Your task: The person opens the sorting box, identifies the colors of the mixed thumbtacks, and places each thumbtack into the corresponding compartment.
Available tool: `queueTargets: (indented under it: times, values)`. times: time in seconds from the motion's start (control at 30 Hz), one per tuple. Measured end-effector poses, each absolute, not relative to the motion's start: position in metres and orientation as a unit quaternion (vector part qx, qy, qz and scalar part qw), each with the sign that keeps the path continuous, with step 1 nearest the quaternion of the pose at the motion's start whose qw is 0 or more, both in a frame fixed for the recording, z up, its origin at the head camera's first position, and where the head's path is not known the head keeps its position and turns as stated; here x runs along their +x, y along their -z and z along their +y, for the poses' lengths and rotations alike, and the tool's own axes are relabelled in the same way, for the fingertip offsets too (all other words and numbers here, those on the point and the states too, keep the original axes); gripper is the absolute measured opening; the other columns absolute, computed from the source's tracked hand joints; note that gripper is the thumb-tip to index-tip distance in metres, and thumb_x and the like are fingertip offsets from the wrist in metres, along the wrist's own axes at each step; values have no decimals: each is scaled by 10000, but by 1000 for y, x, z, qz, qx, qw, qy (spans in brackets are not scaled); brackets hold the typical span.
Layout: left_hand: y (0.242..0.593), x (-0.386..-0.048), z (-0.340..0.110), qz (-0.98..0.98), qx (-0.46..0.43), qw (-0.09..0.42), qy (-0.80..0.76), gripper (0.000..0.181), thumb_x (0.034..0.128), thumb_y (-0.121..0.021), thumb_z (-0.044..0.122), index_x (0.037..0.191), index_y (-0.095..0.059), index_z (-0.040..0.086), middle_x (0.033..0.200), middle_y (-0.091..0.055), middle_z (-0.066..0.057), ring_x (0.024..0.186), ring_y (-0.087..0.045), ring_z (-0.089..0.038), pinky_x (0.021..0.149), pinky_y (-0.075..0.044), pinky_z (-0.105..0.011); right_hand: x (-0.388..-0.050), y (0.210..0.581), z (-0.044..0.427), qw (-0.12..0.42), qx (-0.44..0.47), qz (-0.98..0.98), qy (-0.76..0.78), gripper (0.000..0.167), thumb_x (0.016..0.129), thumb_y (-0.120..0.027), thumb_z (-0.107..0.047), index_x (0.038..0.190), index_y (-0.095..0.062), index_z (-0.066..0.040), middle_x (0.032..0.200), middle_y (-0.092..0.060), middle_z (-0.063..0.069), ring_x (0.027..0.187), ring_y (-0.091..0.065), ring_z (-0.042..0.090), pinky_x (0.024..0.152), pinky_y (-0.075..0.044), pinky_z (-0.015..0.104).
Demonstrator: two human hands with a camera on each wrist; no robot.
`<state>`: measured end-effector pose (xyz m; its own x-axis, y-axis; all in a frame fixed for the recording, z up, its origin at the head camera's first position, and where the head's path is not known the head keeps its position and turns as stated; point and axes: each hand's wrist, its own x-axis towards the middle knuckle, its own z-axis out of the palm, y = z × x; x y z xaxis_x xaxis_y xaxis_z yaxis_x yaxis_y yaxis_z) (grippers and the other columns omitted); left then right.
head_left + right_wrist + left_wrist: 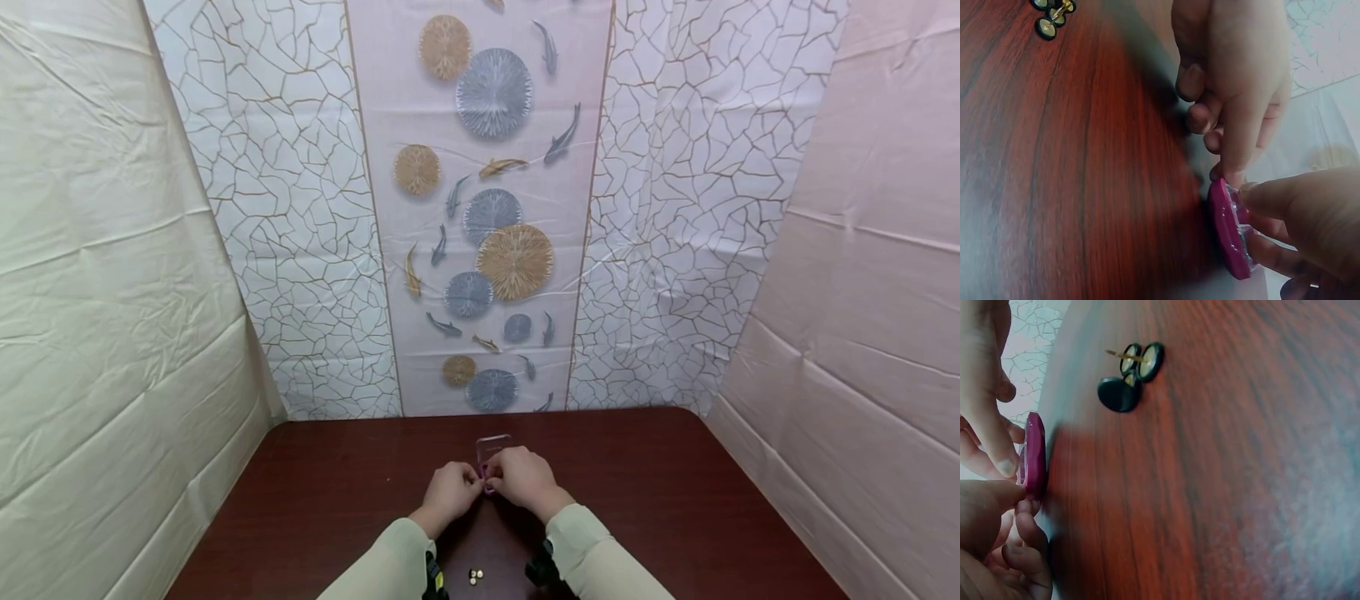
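A small magenta case (pixel 489 491) lies on the table, its clear lid (pixel 492 446) raised at the far side. My left hand (pixel 452 492) pinches the near end of the case, seen also in the left wrist view where the magenta rim (pixel 1035 456) stands edge-on. From the other side, my right hand (pixel 525 477) holds the case with bent thumb and fingers at its clear inside (pixel 1239 215). Whether a small piece sits between the right fingertips is hidden. Several black round-headed thumbtacks (pixel 1120 394) with golden undersides and pins lie close together nearer my body.
The dark red wooden table (pixel 337 500) is bordered by a patterned cloth (pixel 495 333) at the back and plain pale cloths (pixel 127 292) on both sides. The thumbtacks lie between my forearms.
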<state>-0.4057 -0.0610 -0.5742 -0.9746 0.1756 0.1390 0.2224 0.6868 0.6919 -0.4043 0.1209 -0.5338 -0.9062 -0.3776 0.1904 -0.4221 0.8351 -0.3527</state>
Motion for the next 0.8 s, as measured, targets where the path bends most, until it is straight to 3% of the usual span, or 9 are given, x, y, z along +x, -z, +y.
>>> queueTargets:
  times: [0.13,0.5,0.8]
  values:
    - [574,-406,-62,-917,-106,34,382,223,1022,-788,198,803,-751,179,722,-653,75,627,-582,-125,589,-487,-324,-403,532,124,60,217,-953,-204,43,995,-843,-220,975,-879,-212,977,-795,-68,684,-624,58,610,-548,349]
    - [572,-405,-60,-919,-102,26,381,210,1019,-778,179,810,-782,155,755,-680,68,645,-587,-119,608,-500,-324,-397,535,138,63,206,-952,-219,46,992,-845,-218,1002,-879,-188,902,-770,-100,764,-685,78,669,-590,368]
    - [572,-405,-57,-916,-99,28,389,232,1004,-770,148,772,-759,153,719,-666,65,624,-585,-125,580,-478,-313,-369,537,150,6,318,-913,-257,55,989,-842,-157,968,-862,-203,903,-761,-182,809,-673,-21,732,-589,288]
